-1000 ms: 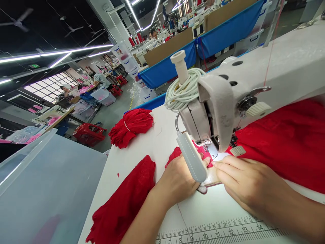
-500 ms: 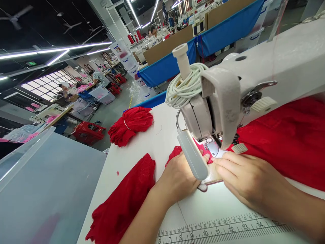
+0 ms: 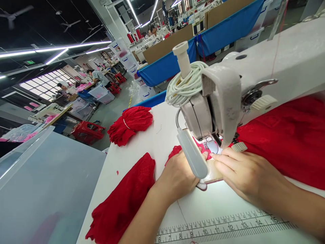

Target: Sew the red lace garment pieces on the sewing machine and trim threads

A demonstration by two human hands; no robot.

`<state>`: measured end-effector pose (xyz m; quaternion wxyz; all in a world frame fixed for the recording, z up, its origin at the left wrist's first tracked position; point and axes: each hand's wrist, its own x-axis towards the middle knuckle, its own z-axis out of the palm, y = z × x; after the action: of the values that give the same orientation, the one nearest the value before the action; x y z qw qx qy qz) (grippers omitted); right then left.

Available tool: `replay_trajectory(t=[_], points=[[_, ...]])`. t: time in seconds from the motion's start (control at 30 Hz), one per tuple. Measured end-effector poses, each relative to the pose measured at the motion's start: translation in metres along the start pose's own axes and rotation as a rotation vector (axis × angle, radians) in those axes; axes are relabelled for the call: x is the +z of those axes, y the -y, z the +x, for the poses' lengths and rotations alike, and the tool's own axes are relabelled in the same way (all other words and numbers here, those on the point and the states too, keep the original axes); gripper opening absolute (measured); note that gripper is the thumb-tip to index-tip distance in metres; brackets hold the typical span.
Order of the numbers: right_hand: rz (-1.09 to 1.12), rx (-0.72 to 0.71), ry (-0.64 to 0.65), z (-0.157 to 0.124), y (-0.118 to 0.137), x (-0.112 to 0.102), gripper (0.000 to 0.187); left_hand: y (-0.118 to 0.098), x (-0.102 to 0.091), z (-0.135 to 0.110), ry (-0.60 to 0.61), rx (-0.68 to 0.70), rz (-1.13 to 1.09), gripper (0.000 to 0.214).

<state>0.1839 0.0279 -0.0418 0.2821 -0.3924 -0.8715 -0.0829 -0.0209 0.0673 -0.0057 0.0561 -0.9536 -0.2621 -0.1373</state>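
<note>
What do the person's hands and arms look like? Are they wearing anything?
The left hand and right hand wear no gloves. No sleeve, watch or bracelet shows on the left forearm or right forearm. The grey lamp hides some left fingers.

Your red fabric piece [image 3: 202, 146] lay fairly flat under the sewing machine [image 3: 222, 101] head, brightly lit around the presser foot. Your left hand [image 3: 177, 174] rested on it and your right fingertips [image 3: 215, 156] were at its edge. Crumpled red cloth [image 3: 173, 152] showed beyond your left hand, any join hidden.
</note>
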Motion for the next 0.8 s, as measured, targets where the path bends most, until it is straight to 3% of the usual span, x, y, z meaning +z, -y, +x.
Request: replay_trajectory(t=[0.3,0.6,0.8], points=[[0.018,0.062,-0.012,-0.0046,0.0028,0.0066,0.028,0.0012,0.0004,-0.0009,0.028,-0.014,0.000,0.023],[0.003,0.045,-0.015,-0.0027,0.0031,0.0048,0.027,0.0054,0.0026,-0.0035,0.110,-0.052,0.000,0.022],[-0.011,0.038,-0.024,-0.0024,0.0028,0.0037,0.028,0.0053,0.0022,-0.0024,0.103,-0.051,-0.005,0.023]])
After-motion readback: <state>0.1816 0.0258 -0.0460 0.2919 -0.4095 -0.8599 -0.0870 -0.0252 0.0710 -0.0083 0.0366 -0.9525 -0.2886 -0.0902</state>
